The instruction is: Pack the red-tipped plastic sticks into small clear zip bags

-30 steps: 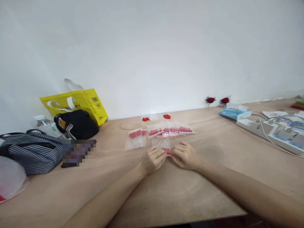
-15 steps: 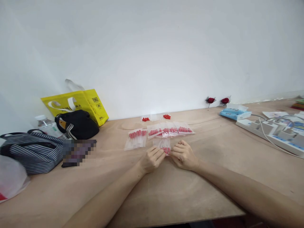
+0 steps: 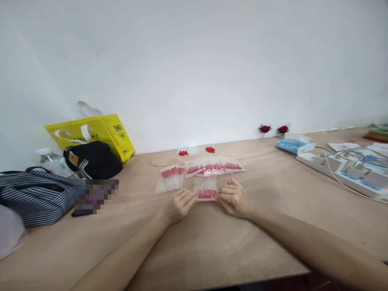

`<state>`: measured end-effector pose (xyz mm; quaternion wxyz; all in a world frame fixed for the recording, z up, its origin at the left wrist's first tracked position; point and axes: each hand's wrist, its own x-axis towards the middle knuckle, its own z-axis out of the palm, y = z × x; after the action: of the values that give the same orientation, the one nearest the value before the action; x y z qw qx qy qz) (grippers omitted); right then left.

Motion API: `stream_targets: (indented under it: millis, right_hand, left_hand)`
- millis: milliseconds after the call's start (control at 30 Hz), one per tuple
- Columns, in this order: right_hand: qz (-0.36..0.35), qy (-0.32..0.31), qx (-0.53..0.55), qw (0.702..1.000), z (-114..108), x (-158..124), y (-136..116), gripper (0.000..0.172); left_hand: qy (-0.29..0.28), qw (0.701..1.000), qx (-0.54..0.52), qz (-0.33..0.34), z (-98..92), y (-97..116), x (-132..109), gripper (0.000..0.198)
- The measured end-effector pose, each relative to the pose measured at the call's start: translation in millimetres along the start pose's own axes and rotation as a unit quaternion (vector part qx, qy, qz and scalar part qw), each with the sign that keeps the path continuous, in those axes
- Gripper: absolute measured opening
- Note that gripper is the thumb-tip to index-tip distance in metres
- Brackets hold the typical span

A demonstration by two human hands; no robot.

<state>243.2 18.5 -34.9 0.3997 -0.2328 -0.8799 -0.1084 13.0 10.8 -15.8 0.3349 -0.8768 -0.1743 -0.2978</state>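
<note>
A clear plastic bag with several red pieces (image 3: 206, 193) lies flat near the table's middle. My left hand (image 3: 180, 205) pinches its near left corner, and my right hand (image 3: 235, 199) pinches its near right corner. Just beyond, overlapping clear bags of red pieces (image 3: 214, 166) lie in a row. Another such bag (image 3: 170, 178) rests to the left, past my left hand. Farther back, near the wall, are two small clusters of red pieces, one on the left (image 3: 183, 153) and one on the right (image 3: 210, 149), with clear plastic between them.
On the left stand a yellow bag (image 3: 121, 139), a black pouch (image 3: 95, 159), a bottle (image 3: 54, 161) and a striped bag (image 3: 39, 198). At the right are a blue tissue pack (image 3: 294, 145), a power strip with plugs and cables (image 3: 360, 178), and two dark red flowers (image 3: 283, 129).
My left hand has moved left along the bag's near edge, away from my right hand, and more of the bag and its red pieces shows between them. The view has shifted slightly.
</note>
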Motion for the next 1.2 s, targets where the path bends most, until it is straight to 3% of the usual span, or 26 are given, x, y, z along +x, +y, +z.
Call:
stream_targets:
  millis: [233, 300, 367, 433, 533, 600, 633, 667, 800, 1000, 1100, 1200]
  right_hand:
    - [0.025, -0.033, 0.026, 0.999, 0.7, -4.0, 5.7, 0.024]
    - [0.041, -0.039, 0.034, 0.998, 0.7, -5.4, 7.6, 0.026]
    - [0.049, -0.035, 0.045, 0.997, 1.6, -5.4, 7.5, 0.026]
    - [0.045, -0.021, 0.057, 0.997, 4.1, -4.1, 4.7, 0.025]
    - [0.034, -0.007, 0.061, 0.998, 10.2, -1.6, -2.4, 0.026]
    - [0.018, -0.012, 0.063, 0.998, 13.9, -0.5, -6.4, 0.026]
    - [0.006, -0.020, 0.068, 0.997, 14.8, -0.1, -7.5, 0.026]
    - [-0.005, -0.032, 0.078, 0.996, 14.9, 0.1, -7.9, 0.024]
    - [0.001, -0.091, 0.134, 0.987, 7.9, 0.0, -3.8, 0.020]
    - [0.055, -0.109, 0.149, 0.981, 1.3, 0.0, 4.4, 0.022]
    - [0.045, -0.110, 0.132, 0.984, 1.9, 0.9, 3.8, 0.020]
    - [0.033, -0.110, 0.115, 0.987, -0.7, 0.5, 2.3, 0.019]
  left_hand:
    - [-0.042, 0.993, -0.066, -0.093, -0.6, -1.6, -12.0, 0.027]
    - [-0.063, 0.977, -0.114, -0.170, -5.2, -2.7, -14.5, 0.030]
    - [-0.091, 0.934, -0.198, -0.283, -10.1, -2.5, -13.0, 0.029]
    - [-0.114, 0.847, -0.312, -0.415, -12.5, -0.4, -7.2, 0.046]
    - [-0.116, 0.629, -0.482, -0.599, -10.0, 5.9, 5.1, 0.054]
    - [-0.100, 0.500, -0.559, -0.654, -7.5, 11.1, 11.1, 0.055]
    - [-0.093, 0.462, -0.585, -0.661, -7.0, 13.4, 12.6, 0.056]
    - [-0.087, 0.442, -0.604, -0.658, -7.2, 15.1, 13.0, 0.056]
    - [-0.081, 0.440, -0.616, -0.649, -17.4, 10.9, 6.4, 0.052]
    - [-0.039, 0.497, -0.579, -0.645, -29.5, -25.7, 1.6, 0.067]
    - [0.000, 0.509, -0.548, -0.664, -9.4, -47.6, 13.2, 0.072]
    - [0.012, 0.543, -0.509, -0.667, 27.2, -69.0, 33.7, 0.072]
